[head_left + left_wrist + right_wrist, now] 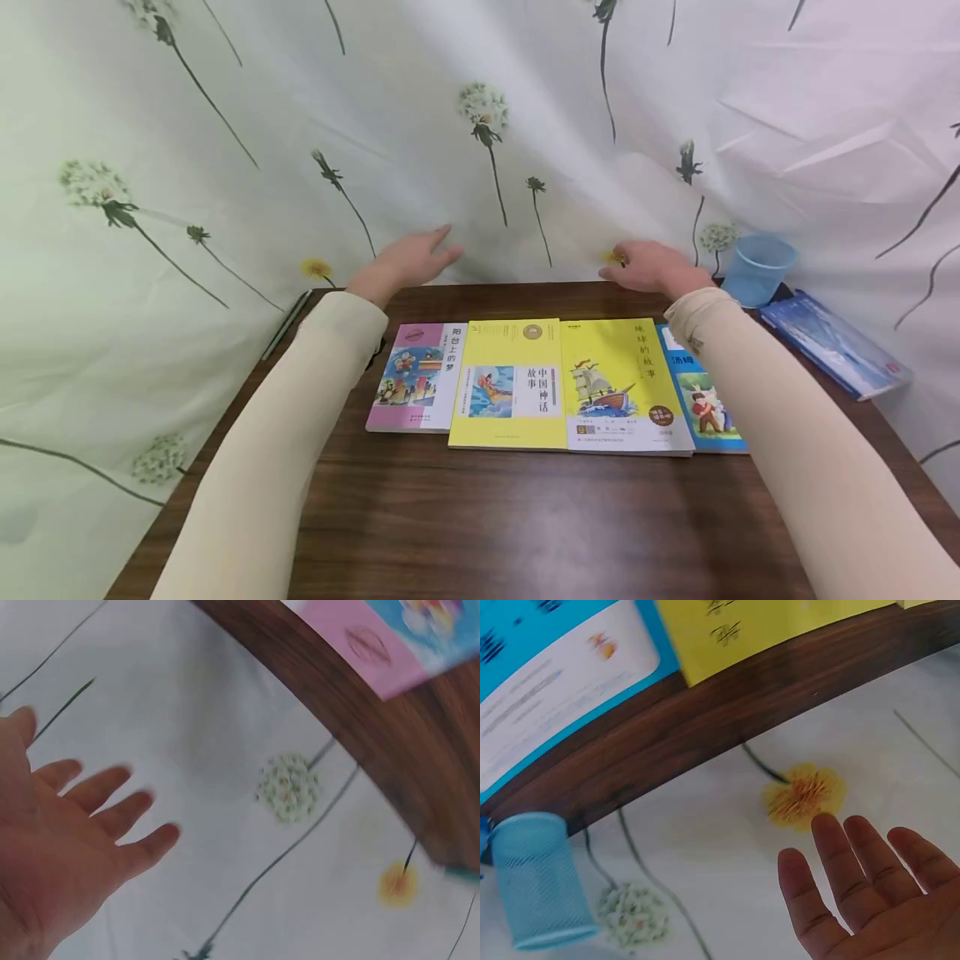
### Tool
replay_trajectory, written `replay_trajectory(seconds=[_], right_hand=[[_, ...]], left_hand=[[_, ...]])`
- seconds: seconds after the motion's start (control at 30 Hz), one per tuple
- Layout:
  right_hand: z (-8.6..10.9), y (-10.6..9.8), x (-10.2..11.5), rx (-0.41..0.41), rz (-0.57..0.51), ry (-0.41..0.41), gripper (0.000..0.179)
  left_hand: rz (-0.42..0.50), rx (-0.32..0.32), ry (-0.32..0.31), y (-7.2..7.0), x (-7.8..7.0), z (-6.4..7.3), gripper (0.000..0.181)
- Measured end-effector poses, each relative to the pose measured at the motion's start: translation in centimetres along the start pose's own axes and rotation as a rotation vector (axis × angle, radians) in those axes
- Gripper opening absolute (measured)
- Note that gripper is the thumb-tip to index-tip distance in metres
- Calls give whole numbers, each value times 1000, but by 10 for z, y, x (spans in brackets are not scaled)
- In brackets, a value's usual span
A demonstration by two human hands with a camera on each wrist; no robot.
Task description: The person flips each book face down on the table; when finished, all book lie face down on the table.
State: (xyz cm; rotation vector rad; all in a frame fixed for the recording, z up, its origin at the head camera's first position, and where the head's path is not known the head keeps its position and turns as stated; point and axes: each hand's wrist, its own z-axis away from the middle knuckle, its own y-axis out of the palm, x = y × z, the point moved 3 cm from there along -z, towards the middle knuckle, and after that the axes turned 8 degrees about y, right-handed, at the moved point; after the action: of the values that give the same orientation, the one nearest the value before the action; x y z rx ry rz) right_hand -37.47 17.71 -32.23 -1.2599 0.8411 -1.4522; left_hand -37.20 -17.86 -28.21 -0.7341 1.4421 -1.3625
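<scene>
Both arms reach out over a row of books toward the far edge of the table. The left hand (pixel 408 262) is empty, its fingers spread, above the table's back left; the left wrist view shows those fingers (pixel 112 802) apart. Above the back right, the right hand (pixel 651 265) also holds nothing, with fingers (pixel 847 870) extended. Side by side below lie a pink and white book (pixel 420 379), a yellow book (pixel 517 342), a yellow book with a sailing ship (pixel 626 375) and a blue book (pixel 705 408), partly hidden by the right sleeve.
A light blue mesh pen holder (pixel 759 271) stands at the back right corner. Beside it another blue book (pixel 832 342) lies along the right edge of the dark wooden table (pixel 525 525). A white curtain (pixel 420 125) with dandelion prints hangs behind the table.
</scene>
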Motion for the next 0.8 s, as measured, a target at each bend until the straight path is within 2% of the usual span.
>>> replay_trajectory(seconds=[0.07,0.17,0.3,0.4,0.47,0.63,0.8], right_hand=[[-6,7,8,-5,19,-39,68],[-12,18,26,29,-12,-68,66],[-17,37,51,67,-75,-132,62],[-20,57,68,90,-176,-198,59],[-22,71,83,118,-262,-231,58],[-26,101,121,196,-419,-272,59],[-28,122,143,279,-472,-254,61]], left_hand=[[78,-19,9,-1,5,4,70],[183,-39,13,0,12,15,64],[249,-70,24,5,22,35,60],[272,-98,22,16,32,49,60],[264,-112,-8,26,42,60,60],[238,-104,-157,52,71,90,56],[363,7,-253,83,92,119,50]])
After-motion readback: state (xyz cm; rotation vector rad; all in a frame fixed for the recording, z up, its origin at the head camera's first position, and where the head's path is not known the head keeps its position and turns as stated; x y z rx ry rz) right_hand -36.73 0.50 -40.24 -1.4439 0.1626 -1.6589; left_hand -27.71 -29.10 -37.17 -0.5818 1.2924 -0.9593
